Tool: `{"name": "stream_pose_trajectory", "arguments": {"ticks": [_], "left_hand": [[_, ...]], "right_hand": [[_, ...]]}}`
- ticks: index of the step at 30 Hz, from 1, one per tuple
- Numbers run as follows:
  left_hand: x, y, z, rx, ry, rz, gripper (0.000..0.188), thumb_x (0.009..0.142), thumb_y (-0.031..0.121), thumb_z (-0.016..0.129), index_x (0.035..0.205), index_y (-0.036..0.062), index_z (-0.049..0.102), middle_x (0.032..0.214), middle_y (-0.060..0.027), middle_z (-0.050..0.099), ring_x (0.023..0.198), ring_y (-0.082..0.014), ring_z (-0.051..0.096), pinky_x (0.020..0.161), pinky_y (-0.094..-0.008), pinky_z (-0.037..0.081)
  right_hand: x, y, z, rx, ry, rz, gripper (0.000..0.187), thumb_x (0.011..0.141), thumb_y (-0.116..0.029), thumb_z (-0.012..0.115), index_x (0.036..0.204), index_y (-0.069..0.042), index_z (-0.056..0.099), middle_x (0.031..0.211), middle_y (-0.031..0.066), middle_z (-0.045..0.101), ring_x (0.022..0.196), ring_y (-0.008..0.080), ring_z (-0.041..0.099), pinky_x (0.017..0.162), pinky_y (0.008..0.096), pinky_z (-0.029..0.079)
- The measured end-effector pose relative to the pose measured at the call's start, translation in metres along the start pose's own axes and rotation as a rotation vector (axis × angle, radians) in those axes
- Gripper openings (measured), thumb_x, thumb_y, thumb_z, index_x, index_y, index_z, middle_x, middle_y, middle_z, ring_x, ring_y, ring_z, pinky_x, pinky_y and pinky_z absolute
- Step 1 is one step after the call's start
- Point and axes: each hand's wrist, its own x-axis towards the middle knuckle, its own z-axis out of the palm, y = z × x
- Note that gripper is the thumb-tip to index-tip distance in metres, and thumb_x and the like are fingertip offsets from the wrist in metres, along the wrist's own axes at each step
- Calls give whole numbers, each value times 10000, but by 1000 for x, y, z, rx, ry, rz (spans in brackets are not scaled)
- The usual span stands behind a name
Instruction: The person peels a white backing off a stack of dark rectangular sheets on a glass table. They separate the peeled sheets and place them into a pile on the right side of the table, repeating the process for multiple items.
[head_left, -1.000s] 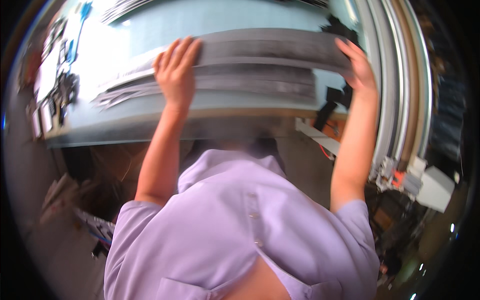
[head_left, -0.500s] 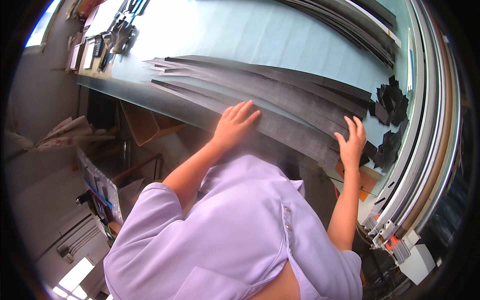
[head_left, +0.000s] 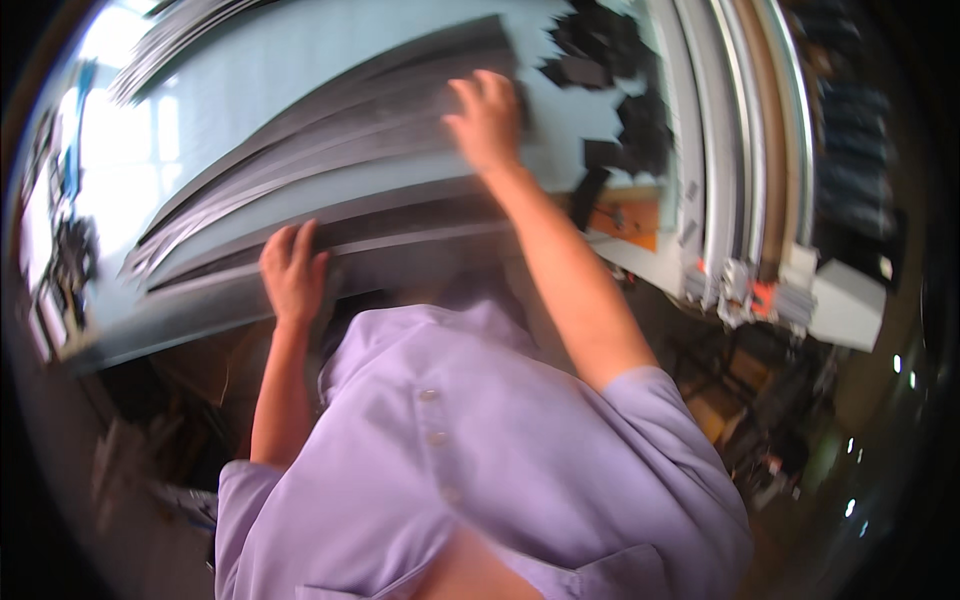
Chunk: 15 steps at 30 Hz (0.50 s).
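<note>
Long dark grey flat strips lie across the pale blue table in two groups: a fanned stack (head_left: 350,125) farther off, and a narrower group of strips (head_left: 410,208) along the near edge. My right hand (head_left: 487,122) rests over the right end of the fanned stack, fingers bent but apart. Toward the left part of the near strips, my left hand (head_left: 291,272) lies with its fingers spread, touching them. Neither hand visibly grips anything. Motion blur softens the fingertips and the strips' edges.
Black cut scraps (head_left: 645,130) lie in heaps on the table's right. Beyond them runs a long metal rail (head_left: 735,130) with a white end piece (head_left: 848,305). Another bundle of strips (head_left: 180,40) lies at the far left, above a cluster of tools (head_left: 75,255).
The whole view has swung round. My right hand has gone from the near strips' right end to the fanned stack's right end. My left hand has shifted leftward along the near strips.
</note>
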Motion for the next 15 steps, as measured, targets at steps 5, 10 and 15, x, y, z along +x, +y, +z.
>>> {"name": "stream_pose_trajectory", "arguments": {"ticks": [5, 10, 15], "left_hand": [[-10, -11, 12, 99, 53, -39, 398, 945, 145, 707, 1338, 114, 656, 1314, -140, 594, 1283, -349, 533, 1108, -479, 384], [8, 9, 19, 31, 71, 18, 393, 952, 106, 697, 1343, 120, 659, 1359, -130, 594, 1307, -343, 535, 1122, -472, 380], [44, 61, 24, -57, 60, 138, 344, 946, 68, 689, 1285, 123, 701, 1416, -129, 585, 1341, -349, 527, 1137, -471, 388]], "right_hand": [[-69, 19, -77, 166, 69, -152, 154, 817, 1, 772, 946, -24, 693, 941, 109, 657, 925, 345, 636, 809, 435, 507], [-167, 79, -158, -98, -44, 66, 341, 834, -71, 805, 1155, -32, 697, 1165, 115, 688, 1072, 330, 638, 916, 424, 507], [-220, 98, -183, -177, -275, -58, 454, 819, -88, 820, 1240, -14, 667, 1325, 104, 652, 1218, 316, 605, 1005, 431, 508]]}}
